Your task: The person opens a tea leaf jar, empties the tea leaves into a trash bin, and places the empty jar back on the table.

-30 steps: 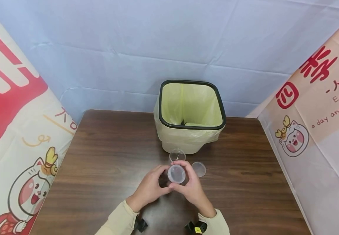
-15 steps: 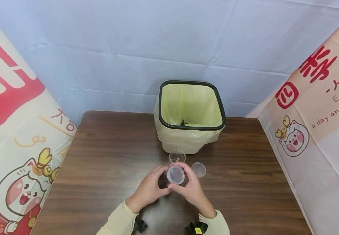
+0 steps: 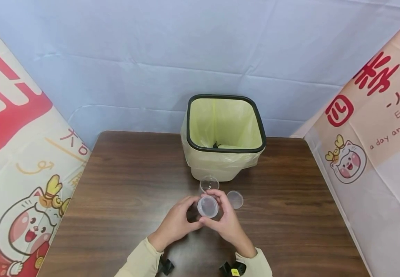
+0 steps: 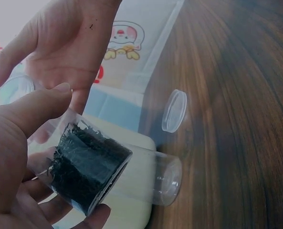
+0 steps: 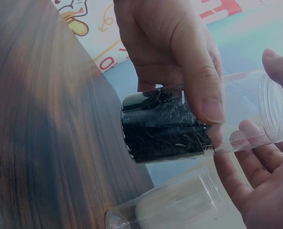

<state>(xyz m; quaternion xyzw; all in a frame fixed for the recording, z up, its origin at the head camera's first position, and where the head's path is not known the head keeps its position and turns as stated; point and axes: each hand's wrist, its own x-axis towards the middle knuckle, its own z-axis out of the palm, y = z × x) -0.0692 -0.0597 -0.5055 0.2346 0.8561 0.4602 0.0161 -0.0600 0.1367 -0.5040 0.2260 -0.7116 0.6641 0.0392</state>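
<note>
A clear plastic jar [image 4: 91,164] filled partly with dark, dry shreds resembling tea leaves is held between both hands. Its round translucent lid [image 3: 208,206] faces the head camera. My left hand [image 3: 177,221] grips the jar's body, thumb on one side and fingers on the other, as the right wrist view shows. Around the lidded end curve the thumb and fingers of my right hand [image 3: 228,221]. Just beyond the hands, a second clear jar [image 5: 179,205] stands uncovered on the table, with no visible contents. A loose translucent lid [image 3: 235,199] lies to its right.
A bin with a black rim [image 3: 225,150] and a pale yellow liner stands at the table's back edge, behind the second jar. Something small and dark [image 3: 215,145] shows inside it. Printed cloths hang left and right of the brown wooden table [image 3: 134,173].
The jar and both hands stay nearly in place. My right fingers have shifted slightly around the lid.
</note>
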